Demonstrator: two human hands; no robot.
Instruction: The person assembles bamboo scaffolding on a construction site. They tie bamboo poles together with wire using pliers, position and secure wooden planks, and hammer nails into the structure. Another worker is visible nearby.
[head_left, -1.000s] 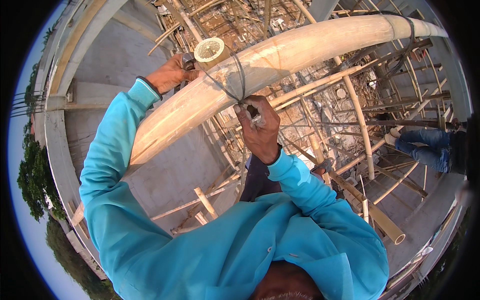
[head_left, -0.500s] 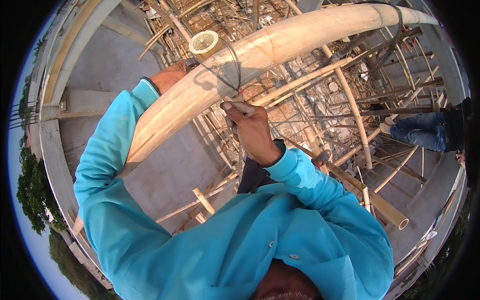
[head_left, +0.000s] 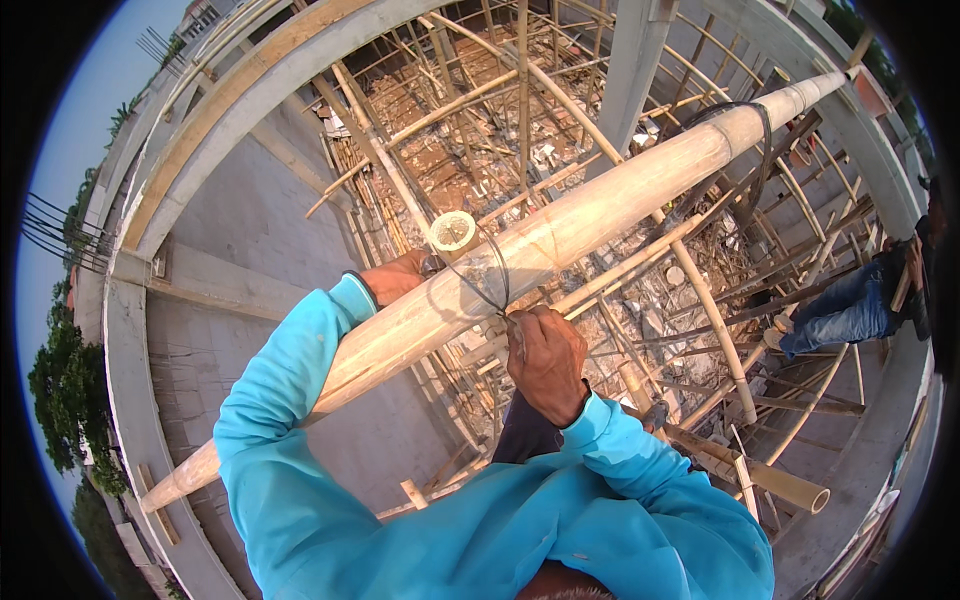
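A thick pale bamboo pole (head_left: 620, 205) runs slantwise from lower left to upper right. The cut end of an upright bamboo post (head_left: 453, 231) stands against its far side. A thin black cord (head_left: 503, 272) loops over the pole at this crossing. On the near side, my right hand (head_left: 548, 362) is closed, with thumb and fingers pinching at the lower end of the cord. My left hand (head_left: 397, 279) reaches round the far side of the pole, beside the post; its fingers are mostly hidden. A dark piece shows at its fingertips, too small to name.
Below lies a scaffold of bamboo poles (head_left: 712, 330) over rubble-strewn ground. A cut bamboo length (head_left: 790, 490) sticks out at lower right. Concrete beams (head_left: 125, 340) frame the left side. Another person in jeans (head_left: 845, 315) stands at the far right.
The view has shifted, so the pole appears straighter and lower. My right hand has come up to the cord's lower end beneath the pole. My left hand stays behind the pole.
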